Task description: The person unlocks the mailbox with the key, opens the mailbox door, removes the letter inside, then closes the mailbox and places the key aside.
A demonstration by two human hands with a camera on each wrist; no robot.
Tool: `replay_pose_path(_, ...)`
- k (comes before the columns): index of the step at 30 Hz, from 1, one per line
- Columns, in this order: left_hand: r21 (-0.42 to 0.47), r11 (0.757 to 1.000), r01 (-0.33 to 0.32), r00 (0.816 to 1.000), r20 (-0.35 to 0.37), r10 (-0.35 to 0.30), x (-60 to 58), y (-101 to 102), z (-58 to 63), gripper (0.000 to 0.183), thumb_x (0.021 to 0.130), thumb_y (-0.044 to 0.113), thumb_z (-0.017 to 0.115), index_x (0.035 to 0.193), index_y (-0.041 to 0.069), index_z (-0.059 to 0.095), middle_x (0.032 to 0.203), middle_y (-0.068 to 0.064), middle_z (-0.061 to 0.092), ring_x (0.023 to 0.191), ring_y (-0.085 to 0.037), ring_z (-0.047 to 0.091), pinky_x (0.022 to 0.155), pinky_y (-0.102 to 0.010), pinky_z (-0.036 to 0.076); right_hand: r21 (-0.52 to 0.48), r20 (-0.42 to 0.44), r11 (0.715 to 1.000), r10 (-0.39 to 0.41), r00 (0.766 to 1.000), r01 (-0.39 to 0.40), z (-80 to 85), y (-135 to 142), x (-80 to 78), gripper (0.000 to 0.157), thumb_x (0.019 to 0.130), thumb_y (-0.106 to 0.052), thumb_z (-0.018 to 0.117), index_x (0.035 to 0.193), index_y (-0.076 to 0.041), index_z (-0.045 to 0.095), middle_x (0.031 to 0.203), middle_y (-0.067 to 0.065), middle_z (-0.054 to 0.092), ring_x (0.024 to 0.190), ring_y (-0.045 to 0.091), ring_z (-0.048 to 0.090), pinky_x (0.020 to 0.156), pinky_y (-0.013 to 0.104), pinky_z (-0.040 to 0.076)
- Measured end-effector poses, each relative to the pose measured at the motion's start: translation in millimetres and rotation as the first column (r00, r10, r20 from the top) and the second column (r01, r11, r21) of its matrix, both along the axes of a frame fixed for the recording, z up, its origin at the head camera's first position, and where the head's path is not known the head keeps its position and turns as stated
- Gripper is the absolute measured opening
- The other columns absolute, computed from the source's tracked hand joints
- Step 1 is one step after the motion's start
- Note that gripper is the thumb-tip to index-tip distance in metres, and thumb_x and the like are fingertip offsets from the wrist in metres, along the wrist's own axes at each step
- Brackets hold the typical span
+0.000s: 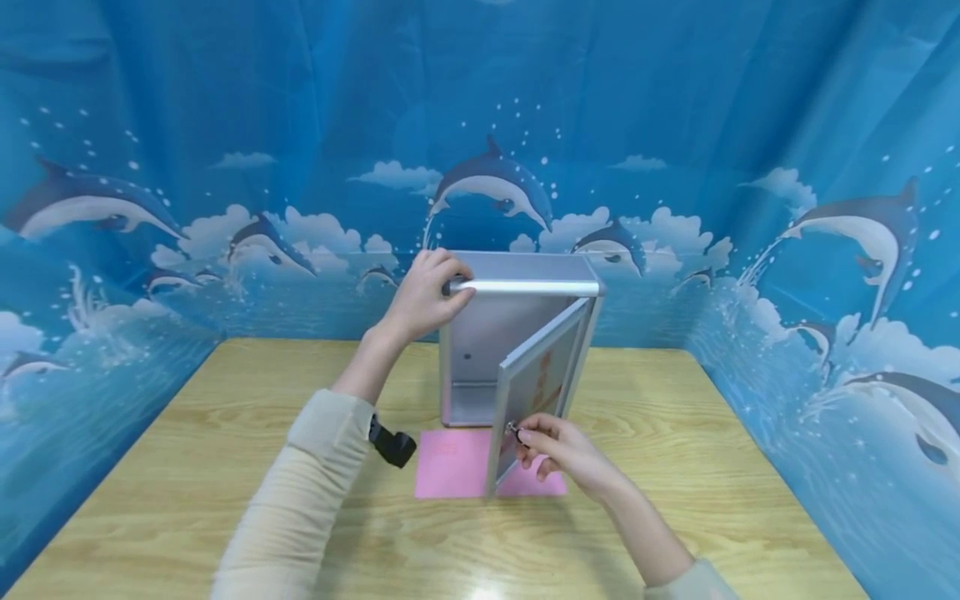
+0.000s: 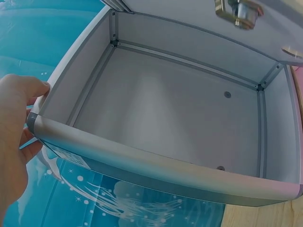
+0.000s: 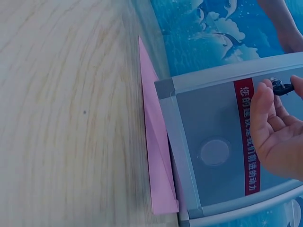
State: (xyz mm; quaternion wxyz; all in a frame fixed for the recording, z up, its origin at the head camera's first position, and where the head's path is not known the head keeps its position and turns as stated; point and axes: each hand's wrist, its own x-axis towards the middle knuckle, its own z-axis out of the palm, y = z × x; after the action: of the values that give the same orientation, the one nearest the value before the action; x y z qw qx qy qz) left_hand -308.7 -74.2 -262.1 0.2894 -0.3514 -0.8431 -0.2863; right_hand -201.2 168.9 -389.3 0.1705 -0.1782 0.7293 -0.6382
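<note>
A grey box (image 1: 536, 286) with a metal frame stands upright on the table, its hinged door (image 1: 542, 375) swung out toward me. My left hand (image 1: 429, 292) grips the box's top left corner, thumb on the front rim and fingers over the top. At the door's free edge my right hand (image 1: 566, 454) pinches a black-headed key (image 3: 283, 88) at the lock. The left wrist view looks into the box's bare inside (image 2: 156, 109), with the metal lock barrel (image 2: 241, 13) on the door's inner face. A red strip (image 3: 247, 137) with white characters runs across the door's front.
Flat on the wooden table (image 1: 652, 450), a pink paper or envelope (image 1: 450, 475) lies in front of the box, partly hidden by the door. A blue dolphin-print curtain (image 1: 300, 125) surrounds the table at the back and sides. A black wrist strap (image 1: 392, 443) sits on my left sleeve.
</note>
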Motion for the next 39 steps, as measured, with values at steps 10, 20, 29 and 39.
replay_pose_path(10, -0.006, 1.0, 0.001, 1.0, 0.009, -0.001, -1.1, -0.5, 1.3, 0.014, 0.087, 0.016, 0.063, 0.097, 0.005, 0.065, 0.099, -0.009, 0.058, 0.095, -0.025, 0.046, 0.084, -0.042, 0.037, 0.067, -0.068, 0.996, -0.049, 0.996, 0.054, -1.8, -18.7, -8.3, 0.037, 0.094, -0.024, 0.053, 0.109, 0.011, 0.051, 0.081, 0.008, 0.059, 0.072, 0.018, 0.058, 0.054, 0.025, 0.05)
replay_pose_path(20, -0.011, 1.0, 0.001, 1.0, 0.025, -0.001, -1.0, -1.2, 1.6, 0.015, 0.087, 0.016, 0.063, 0.097, 0.005, 0.065, 0.099, -0.008, 0.058, 0.096, -0.025, 0.046, 0.086, -0.042, 0.037, 0.061, -0.101, 0.988, -0.133, 0.986, 0.139, -3.8, -37.6, -15.7, 0.04, 0.093, -0.027, 0.055, 0.108, 0.01, 0.051, 0.079, 0.009, 0.06, 0.068, 0.015, 0.059, 0.056, 0.029, 0.052)
replay_pose_path(29, -0.003, 1.0, 0.007, 1.0, 0.009, -0.007, -0.5, -1.6, 0.6, 0.014, 0.087, 0.014, 0.062, 0.097, 0.005, 0.066, 0.1, -0.009, 0.059, 0.097, -0.026, 0.047, 0.085, -0.043, 0.037, 0.082, -0.087, 0.98, -0.174, 0.981, 0.181, -2.9, -46.2, -24.4, 0.041, 0.091, -0.033, 0.057, 0.106, 0.005, 0.054, 0.078, 0.011, 0.06, 0.067, 0.016, 0.058, 0.064, 0.045, 0.053)
replay_pose_path(39, 0.002, 1.0, 0.016, 0.999, 0.041, -0.016, 0.5, -3.0, 2.0, 0.013, 0.088, 0.012, 0.06, 0.098, 0.005, 0.065, 0.102, -0.01, 0.058, 0.098, -0.026, 0.046, 0.087, -0.043, 0.037, 0.1, -0.105, 0.972, -0.204, 0.973, 0.214, 0.1, -56.7, -33.1, 0.037, 0.093, -0.029, 0.056, 0.106, 0.005, 0.055, 0.079, 0.014, 0.062, 0.066, 0.018, 0.06, 0.061, 0.043, 0.054)
